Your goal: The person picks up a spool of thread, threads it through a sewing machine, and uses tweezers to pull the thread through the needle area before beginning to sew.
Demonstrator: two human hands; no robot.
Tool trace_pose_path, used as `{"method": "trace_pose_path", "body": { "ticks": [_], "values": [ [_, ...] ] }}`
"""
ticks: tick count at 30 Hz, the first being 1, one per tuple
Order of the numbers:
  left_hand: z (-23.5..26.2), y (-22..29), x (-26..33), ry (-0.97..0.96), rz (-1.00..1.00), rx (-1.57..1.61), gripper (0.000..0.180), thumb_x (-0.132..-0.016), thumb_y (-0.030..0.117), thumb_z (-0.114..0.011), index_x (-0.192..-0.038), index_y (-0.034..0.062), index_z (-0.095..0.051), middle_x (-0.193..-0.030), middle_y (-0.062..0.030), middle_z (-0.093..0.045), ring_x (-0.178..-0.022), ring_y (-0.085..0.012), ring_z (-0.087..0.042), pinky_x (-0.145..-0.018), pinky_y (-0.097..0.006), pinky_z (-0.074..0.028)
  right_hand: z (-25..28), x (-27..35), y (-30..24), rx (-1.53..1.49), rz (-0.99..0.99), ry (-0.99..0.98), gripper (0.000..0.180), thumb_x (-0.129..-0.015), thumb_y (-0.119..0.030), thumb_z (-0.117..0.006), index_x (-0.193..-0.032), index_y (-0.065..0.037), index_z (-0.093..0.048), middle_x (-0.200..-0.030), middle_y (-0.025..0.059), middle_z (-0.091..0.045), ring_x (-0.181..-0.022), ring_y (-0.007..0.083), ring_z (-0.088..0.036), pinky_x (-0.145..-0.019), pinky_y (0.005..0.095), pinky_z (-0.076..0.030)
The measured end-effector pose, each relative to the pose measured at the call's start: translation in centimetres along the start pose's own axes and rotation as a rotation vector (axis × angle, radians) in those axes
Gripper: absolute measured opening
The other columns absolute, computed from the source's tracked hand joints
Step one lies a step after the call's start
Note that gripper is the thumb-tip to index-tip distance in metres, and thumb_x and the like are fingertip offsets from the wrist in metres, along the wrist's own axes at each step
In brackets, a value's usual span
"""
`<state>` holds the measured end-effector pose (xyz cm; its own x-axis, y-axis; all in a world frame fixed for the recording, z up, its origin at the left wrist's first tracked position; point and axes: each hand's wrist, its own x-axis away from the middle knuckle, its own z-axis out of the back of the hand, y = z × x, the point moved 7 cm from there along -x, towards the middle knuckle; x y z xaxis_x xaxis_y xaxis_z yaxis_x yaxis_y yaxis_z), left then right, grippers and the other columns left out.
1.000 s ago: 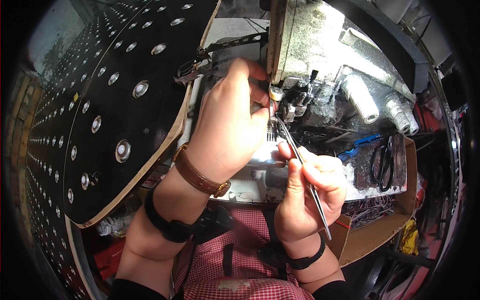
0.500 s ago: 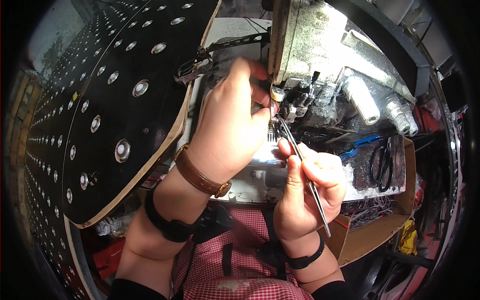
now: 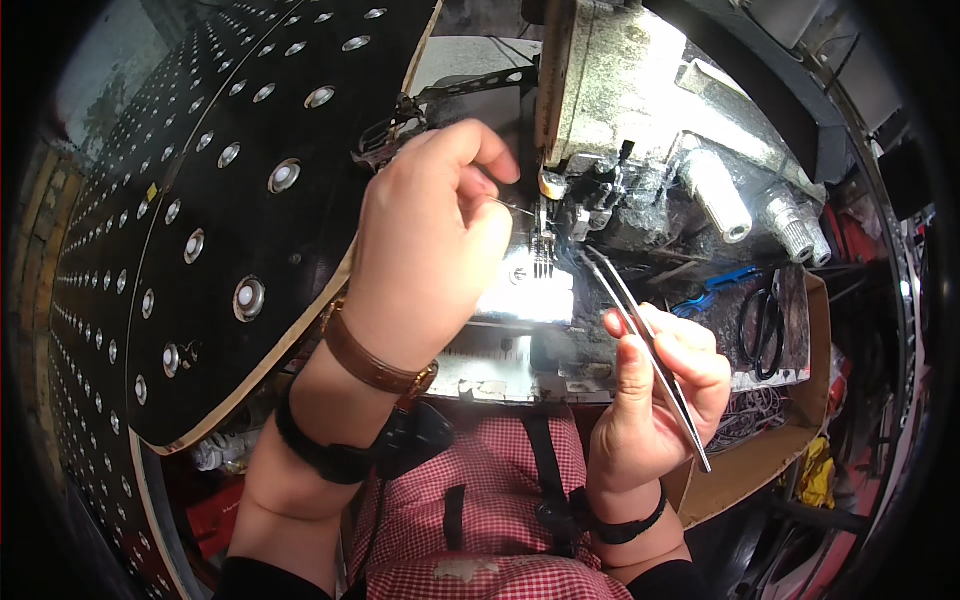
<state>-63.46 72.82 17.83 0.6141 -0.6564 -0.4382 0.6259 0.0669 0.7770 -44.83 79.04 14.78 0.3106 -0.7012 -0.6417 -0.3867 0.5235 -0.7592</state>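
My left hand (image 3: 430,240) is raised before the needle area (image 3: 545,240) of a grey industrial sewing machine (image 3: 620,100), thumb and forefinger pinched on a fine thread that runs toward the needle. My right hand (image 3: 655,390) holds long metal tweezers (image 3: 645,350), their tips pointing up-left just right of the presser foot and apart from it. A bright metal needle plate (image 3: 525,295) lies under the foot. A brown bracelet and a black strap circle the left wrist.
A large black panel (image 3: 200,220) studded with metal rivets fills the left. Black scissors (image 3: 765,320) lie on the machine bed at right beside a blue tool. A cardboard box edge (image 3: 790,450) sits lower right. Red checked cloth covers my lap.
My right hand has drawn the tweezers back down and to the right, away from the needle. My left hand has stayed by the needle with its pinch.
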Motion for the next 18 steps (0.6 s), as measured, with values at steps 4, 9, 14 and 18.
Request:
{"method": "trace_pose_path", "body": {
  "ticks": [4, 9, 14, 18],
  "values": [
    [0.3, 0.0, 0.0, 0.01, -0.008, -0.031, 0.015, -0.069, -0.007, -0.047, -0.078, -0.0027, -0.058, -0.072, -0.0022, -0.053, -0.07, -0.0043, -0.048, -0.055, -0.015, -0.039, -0.5, 0.3, 0.3, -0.034, -0.048, -0.063, 0.025, -0.075, 0.012, -0.061, -0.094, 0.001, -0.049, -0.1, 0.0179, -0.053, -0.086, 0.0216, -0.061, -0.077, 0.0299, -0.053],
    [0.8, -0.1, -0.1, 0.107, 0.004, -0.005, 0.012, -0.068, -0.004, -0.051, -0.075, 0.0014, -0.06, -0.067, -0.0066, -0.054, -0.055, -0.0133, -0.053, -0.051, -0.024, -0.042, -0.1, -0.2, -0.6, 0.26, 0.042, 0.015, 0.018, -0.071, 0.007, -0.07, -0.079, -0.002, -0.056, -0.079, 0.013, -0.062, -0.071, 0.019, -0.06, -0.063, 0.0263, -0.048],
    [0.9, -1.8, -0.4, 0.201, 0.181, 0.308, 0.013, -0.075, -0.003, -0.048, -0.078, 0.0006, -0.06, -0.069, -0.0029, -0.054, -0.058, -0.0104, -0.053, -0.052, -0.023, -0.043, -0.1, -0.4, -2.0, 0.353, 0.096, -0.033, 0.019, -0.068, 0.006, -0.072, -0.078, -0.001, -0.057, -0.077, 0.0144, -0.064, -0.067, 0.0203, -0.061, -0.06, 0.0272, -0.049],
    [0.8, -2.6, -0.6, 0.235, 0.284, 0.796, 0.016, -0.082, -0.002, -0.041, -0.087, -0.0018, -0.056, -0.075, -0.0025, -0.054, -0.066, -0.01, -0.053, -0.063, -0.023, -0.047, -1.1, -0.6, -3.4, 0.392, 0.169, -0.122, 0.02, -0.067, 0.006, -0.071, -0.08, -0.001, -0.059, -0.08, 0.0154, -0.064, -0.067, 0.0223, -0.062, -0.059, 0.0277, -0.05]
  ]
}}
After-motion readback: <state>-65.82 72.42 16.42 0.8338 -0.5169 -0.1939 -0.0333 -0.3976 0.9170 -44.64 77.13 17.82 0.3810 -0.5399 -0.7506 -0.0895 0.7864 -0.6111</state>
